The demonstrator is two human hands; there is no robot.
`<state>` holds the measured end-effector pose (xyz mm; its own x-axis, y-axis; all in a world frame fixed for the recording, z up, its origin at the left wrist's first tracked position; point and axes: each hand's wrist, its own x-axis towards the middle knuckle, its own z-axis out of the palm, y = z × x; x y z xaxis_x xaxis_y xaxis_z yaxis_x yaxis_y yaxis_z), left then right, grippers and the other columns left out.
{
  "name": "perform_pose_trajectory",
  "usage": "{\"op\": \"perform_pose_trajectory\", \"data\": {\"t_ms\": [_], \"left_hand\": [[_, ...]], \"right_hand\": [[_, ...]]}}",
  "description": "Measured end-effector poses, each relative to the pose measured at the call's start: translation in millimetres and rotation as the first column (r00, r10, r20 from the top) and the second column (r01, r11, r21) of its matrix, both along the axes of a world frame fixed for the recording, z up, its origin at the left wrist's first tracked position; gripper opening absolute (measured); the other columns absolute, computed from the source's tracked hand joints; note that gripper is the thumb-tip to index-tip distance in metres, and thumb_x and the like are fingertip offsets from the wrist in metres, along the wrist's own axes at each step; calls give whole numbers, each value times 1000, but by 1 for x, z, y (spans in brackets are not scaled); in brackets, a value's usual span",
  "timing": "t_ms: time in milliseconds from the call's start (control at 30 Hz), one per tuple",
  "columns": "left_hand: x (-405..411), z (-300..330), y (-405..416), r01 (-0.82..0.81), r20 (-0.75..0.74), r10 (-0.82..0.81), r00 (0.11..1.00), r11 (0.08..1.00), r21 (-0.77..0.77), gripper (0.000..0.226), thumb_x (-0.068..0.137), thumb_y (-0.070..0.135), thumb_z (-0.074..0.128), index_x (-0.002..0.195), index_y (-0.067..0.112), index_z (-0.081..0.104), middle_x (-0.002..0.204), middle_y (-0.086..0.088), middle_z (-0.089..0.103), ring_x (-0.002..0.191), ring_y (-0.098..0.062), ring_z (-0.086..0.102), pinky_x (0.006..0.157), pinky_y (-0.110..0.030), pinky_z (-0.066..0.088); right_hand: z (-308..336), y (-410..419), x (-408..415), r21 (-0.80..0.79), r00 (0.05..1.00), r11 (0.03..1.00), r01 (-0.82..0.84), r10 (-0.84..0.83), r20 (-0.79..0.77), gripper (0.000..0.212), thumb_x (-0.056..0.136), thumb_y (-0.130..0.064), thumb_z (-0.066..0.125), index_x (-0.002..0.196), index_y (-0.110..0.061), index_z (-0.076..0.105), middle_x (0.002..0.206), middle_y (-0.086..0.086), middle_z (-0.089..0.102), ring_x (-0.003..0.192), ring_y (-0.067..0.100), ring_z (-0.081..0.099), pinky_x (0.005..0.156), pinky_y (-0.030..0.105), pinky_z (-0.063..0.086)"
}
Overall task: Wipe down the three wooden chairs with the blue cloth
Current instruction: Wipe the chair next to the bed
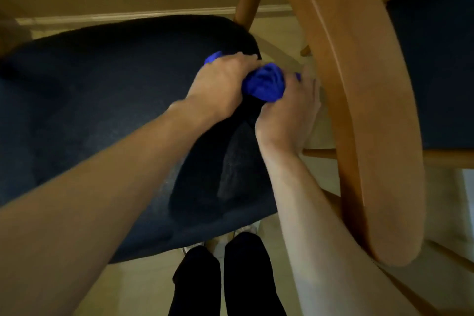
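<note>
The left forearm (84, 187) lies nearest the camera and enters from 8 o'clock, crossing above a dark padded seat (77, 100) that fills the left half of the view. A paler streak (230, 167) marks the seat near centre; whether it is damp or dust cannot be told.

The left hand (220, 84), just above centre, has its fingers curled over the blue cloth (265, 82) and grips one side of it. The cloth is bunched into a wad between both hands, at the seat's far right corner, toward 12 o'clock from centre. A small tip of it shows past the left knuckles.

The right hand (289, 110), entering from 5 o'clock, grips the cloth's other side, its fingers wrapped round the wad.

At 2 o'clock the curved wooden backrest (364, 110) of a second chair stands just beside the right hand, with its dark seat (436, 59) beyond.

Risks, as judged:
- A wadded cloth presents little wiping face, so wood surfaces may be skipped.
- The right knuckles may strike the backrest, since clearance there is slight.
- Grit from the seat may transfer to the wood.
</note>
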<state>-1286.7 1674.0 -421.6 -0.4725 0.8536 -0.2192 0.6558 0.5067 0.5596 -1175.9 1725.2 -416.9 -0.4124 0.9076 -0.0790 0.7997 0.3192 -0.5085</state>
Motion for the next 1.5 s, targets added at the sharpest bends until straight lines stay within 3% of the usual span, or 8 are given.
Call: {"op": "perform_pose_trajectory", "data": {"t_ms": [133, 300, 467, 733, 967, 1200, 1333, 1500], "left_hand": [[18, -18, -2, 215, -132, -197, 971, 966, 140, 51, 73, 14, 32, 101, 2, 72, 105, -16, 71, 100, -35, 66, 95, -37, 45], [93, -10, -105, 368, 60, -369, 927, 929, 25, 60, 67, 15, 32, 113, 17, 71, 122, 1, 66, 121, -22, 57, 103, -33, 34], [85, 1, -121, 520, 104, -520, 848, 854, 34, 56, 69, 15, 36, 111, 24, 72, 119, 10, 67, 119, -15, 58, 102, -30, 42], [42, -12, -29, 426, 10, -432, 902, 894, 139, 48, 65, -10, 56, 111, -2, 68, 117, -18, 66, 117, -35, 58, 108, -11, 11], [54, -12, -136, 446, 133, -447, 884, 894, 44, 51, 72, -6, 65, 120, 11, 67, 133, -6, 58, 134, -26, 42, 114, -31, 22], [20, 5, -304, 326, 164, -304, 938, 936, -131, 45, 73, 13, 52, 114, 17, 71, 129, 0, 61, 133, -17, 42, 114, -23, 23], [30, 23, -349, 158, 101, -132, 986, 934, -322, 64, 67, 2, 77, 125, 28, 63, 137, 12, 53, 137, -9, 34, 109, -20, 21], [74, 34, -289, 41, 0, -41, 999, 987, -153, 62, 64, 1, 65, 121, 23, 67, 130, 4, 61, 127, -17, 50, 101, -12, 22]], "right_hand": [[-25, -17, 22, -53, 999, 998, 29, -30, -15, 35, 85, -8, 55, 116, -22, 62, 112, -5, 62, 106, 15, 57, 96, 34, 47], [6, -118, 115, -347, 954, 937, 33, 74, 290, 84, 82, 0, 63, 151, -31, 28, 160, -2, 25, 145, 21, 27, 117, 33, 29], [33, -125, 127, -570, 941, 815, 100, 108, 319, 79, 90, -9, 58, 153, -32, 18, 161, -10, 16, 145, 7, 22, 113, 15, 19], [-10, -68, 84, -212, 993, 977, -13, 37, 110, 76, 79, 12, 54, 148, -15, 37, 153, 13, 33, 139, 30, 37, 113, 43, 36], [-10, -189, 107, -165, 992, 986, 8, 13, 126, 77, 73, 7, 70, 143, -15, 46, 150, 17, 38, 125, 41, 46, 100, 53, 45], [11, -335, 64, -480, 977, 873, -80, 165, 137, 97, 54, -18, 86, 142, -30, 47, 144, 9, 44, 109, 25, 43, 95, 29, 45], [22, -344, 66, -646, 928, 715, -268, 372, 28, 81, 91, -12, 60, 153, -39, 17, 157, -7, 5, 133, 15, 19, 104, 13, 21], [27, -253, 109, -493, 920, 784, -378, 377, -106, 72, 81, 1, 60, 146, -24, 42, 153, -1, 30, 139, 20, 35, 113, 17, 22]]}}
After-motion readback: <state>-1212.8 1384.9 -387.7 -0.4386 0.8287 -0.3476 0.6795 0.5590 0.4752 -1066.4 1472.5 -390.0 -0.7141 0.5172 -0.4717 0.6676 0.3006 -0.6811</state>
